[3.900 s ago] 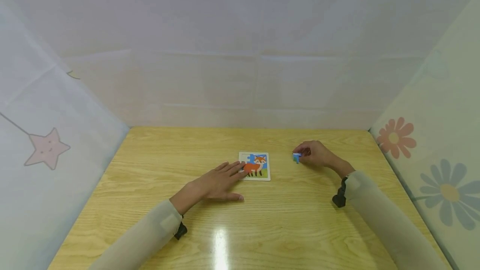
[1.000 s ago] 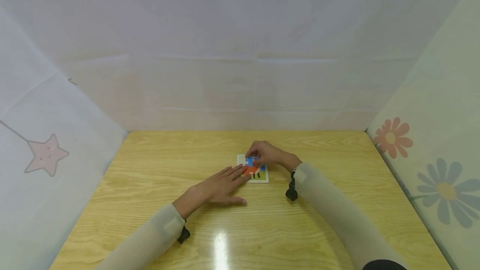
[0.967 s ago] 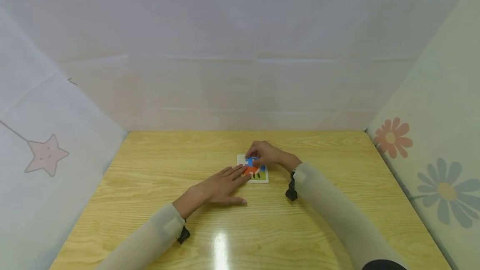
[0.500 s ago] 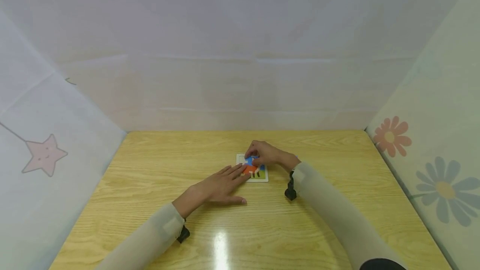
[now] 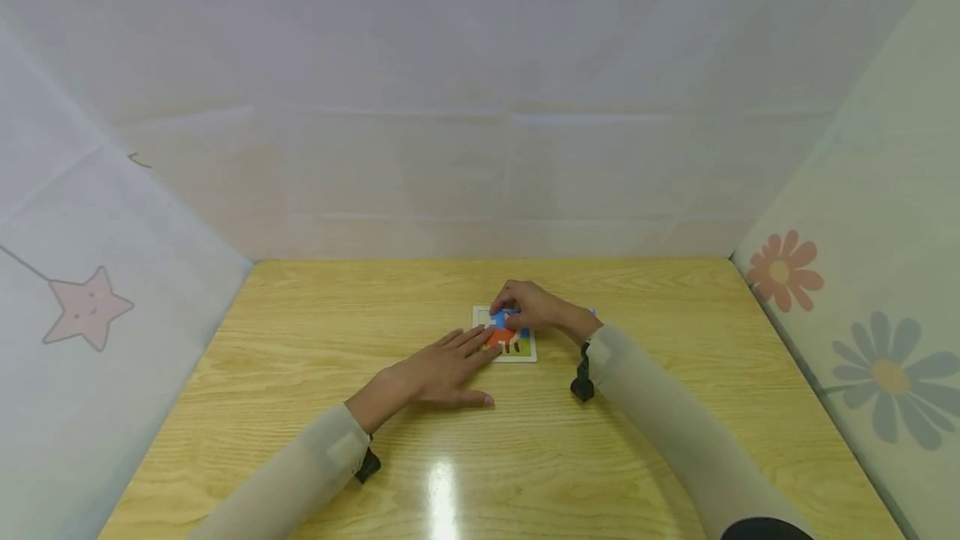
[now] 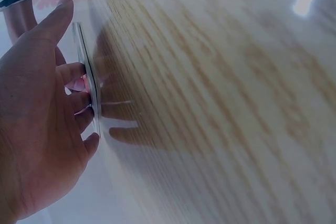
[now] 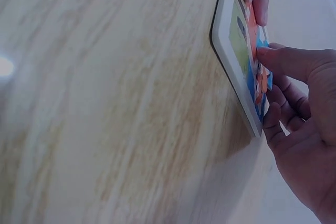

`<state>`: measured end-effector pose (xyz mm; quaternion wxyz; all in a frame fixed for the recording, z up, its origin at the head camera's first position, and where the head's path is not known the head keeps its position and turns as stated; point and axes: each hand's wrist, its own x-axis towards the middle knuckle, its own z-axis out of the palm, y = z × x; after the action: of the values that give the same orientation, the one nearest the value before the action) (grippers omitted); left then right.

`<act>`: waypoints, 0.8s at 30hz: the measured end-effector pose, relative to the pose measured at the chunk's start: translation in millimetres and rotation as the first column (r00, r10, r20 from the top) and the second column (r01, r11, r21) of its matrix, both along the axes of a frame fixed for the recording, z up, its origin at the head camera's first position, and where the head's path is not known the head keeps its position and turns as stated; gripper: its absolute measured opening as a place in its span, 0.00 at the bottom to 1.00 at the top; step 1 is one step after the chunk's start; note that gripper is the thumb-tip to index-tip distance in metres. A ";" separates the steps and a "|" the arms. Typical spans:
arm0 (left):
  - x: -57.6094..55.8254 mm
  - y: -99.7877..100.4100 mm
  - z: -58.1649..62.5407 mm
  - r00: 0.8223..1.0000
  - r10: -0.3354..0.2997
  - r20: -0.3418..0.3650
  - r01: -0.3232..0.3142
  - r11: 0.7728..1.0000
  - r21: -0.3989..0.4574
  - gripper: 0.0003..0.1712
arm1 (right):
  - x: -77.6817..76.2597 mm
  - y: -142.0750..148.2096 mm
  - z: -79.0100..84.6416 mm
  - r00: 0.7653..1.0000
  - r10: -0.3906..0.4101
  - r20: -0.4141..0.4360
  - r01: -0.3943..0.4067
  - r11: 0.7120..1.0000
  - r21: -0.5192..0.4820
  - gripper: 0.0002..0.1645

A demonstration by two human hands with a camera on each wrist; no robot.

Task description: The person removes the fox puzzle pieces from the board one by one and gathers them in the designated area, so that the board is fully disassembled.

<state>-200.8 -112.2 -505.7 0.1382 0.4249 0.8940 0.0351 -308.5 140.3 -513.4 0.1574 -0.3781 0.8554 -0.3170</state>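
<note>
Pale cloth walls [image 5: 405, 173] close in three sides of the light wooden tabletop [image 5: 315, 315], whose level surface suits this kind of fitting. My sleeves [image 5: 300, 465] reach in from the near edge on either side. My left hand [image 5: 441, 373] lies spread, fingers straight, their tips over the near left part of the puzzle board [image 7: 224, 24]; that is a sound brace, and I want just enough pressure that the board cannot slide. My right hand [image 5: 534, 304] arches over the far right part, thumb and finger pinching a blue piece [image 5: 498, 320] against the board's far side. Under both hands the board lies flat on the table, an orange animal picture [image 5: 501, 337] partly covered. As I judge it, I do best to hold the piece level, line its edges up with the picture around it, nudge gently, and only then press straight down; forcing it at a tilt could pop neighbouring parts up. Whether it is seated I cannot tell, since my fingers hide its edges. Smallest of all, a blue scrap [image 5: 593, 311] peeks out just beyond my right wrist, its shape mostly hidden.
</note>
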 end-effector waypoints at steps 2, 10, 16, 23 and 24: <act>0.0 -0.1 -0.1 1.000 -0.001 0.000 0.001 1.000 0.004 0.52 | 1.9 -0.3 0.6 1.000 -0.011 -0.005 0.011 1.000 -0.007 0.17; 1.5 -0.9 0.8 1.000 0.001 0.005 -0.001 1.000 0.005 0.52 | 5.2 -0.1 -3.1 0.999 -0.037 -0.035 0.036 0.999 -0.039 0.18; 2.6 -0.3 3.3 1.000 0.004 0.010 -0.004 1.000 0.003 0.52 | 4.2 3.6 -7.3 0.996 -0.044 -0.075 0.038 0.997 -0.074 0.23; 3.1 1.0 3.1 1.000 0.003 -0.001 -0.003 1.000 0.001 0.52 | 5.7 6.5 -7.5 0.995 -0.066 -0.076 0.059 0.994 -0.091 0.21; 3.3 1.2 2.7 1.000 0.002 -0.002 -0.002 1.000 0.000 0.52 | 5.9 6.7 -7.8 0.995 -0.070 -0.074 0.063 0.994 -0.094 0.20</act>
<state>-197.6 -111.0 -503.1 0.1371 0.4239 0.8946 0.0347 -302.7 147.1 -521.3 0.0962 -0.3680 0.8577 -0.3460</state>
